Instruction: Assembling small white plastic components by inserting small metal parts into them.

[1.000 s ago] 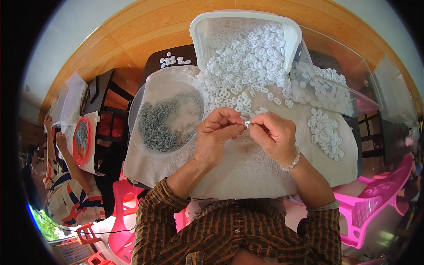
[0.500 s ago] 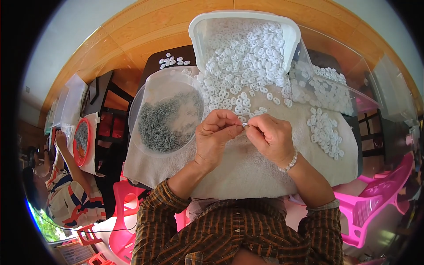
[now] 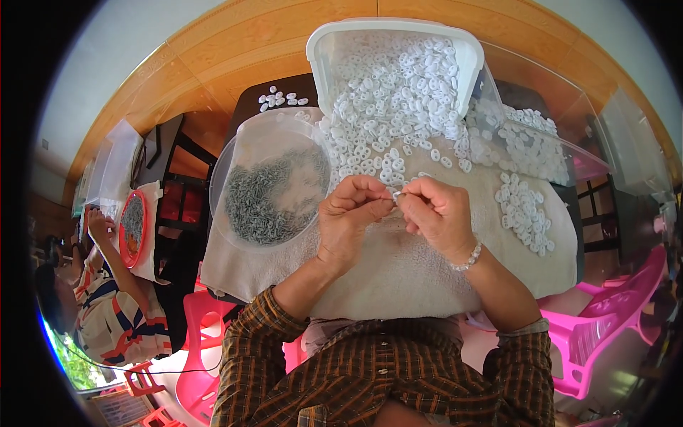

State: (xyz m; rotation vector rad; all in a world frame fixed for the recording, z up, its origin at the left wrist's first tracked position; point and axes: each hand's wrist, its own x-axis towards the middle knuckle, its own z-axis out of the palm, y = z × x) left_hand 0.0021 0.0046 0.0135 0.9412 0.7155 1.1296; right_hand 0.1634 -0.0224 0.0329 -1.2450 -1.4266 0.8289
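Note:
My left hand [image 3: 350, 220] and my right hand [image 3: 438, 213] meet fingertip to fingertip over a white towel [image 3: 398, 277], pinching a small white plastic ring [image 3: 395, 194] and a thin metal piece between them. Just behind the hands, a heap of white plastic rings [image 3: 398, 92] spills out of a tipped white tub [image 3: 321, 50] onto the towel. To the left stands a clear round bowl [image 3: 222, 178] holding small grey metal clips [image 3: 274, 196]. A bead bracelet sits on my right wrist.
More white rings [image 3: 525, 210] lie to the right on the towel, and a few [image 3: 281, 98] on the dark table behind the bowl. Pink plastic chairs [image 3: 601, 334] stand at both sides. At far left another person [image 3: 114, 313] works over a red bowl [image 3: 132, 224].
Both hands stay together over the towel; the fingers shifted slightly around the small ring. The person at the left has moved an arm toward the red bowl.

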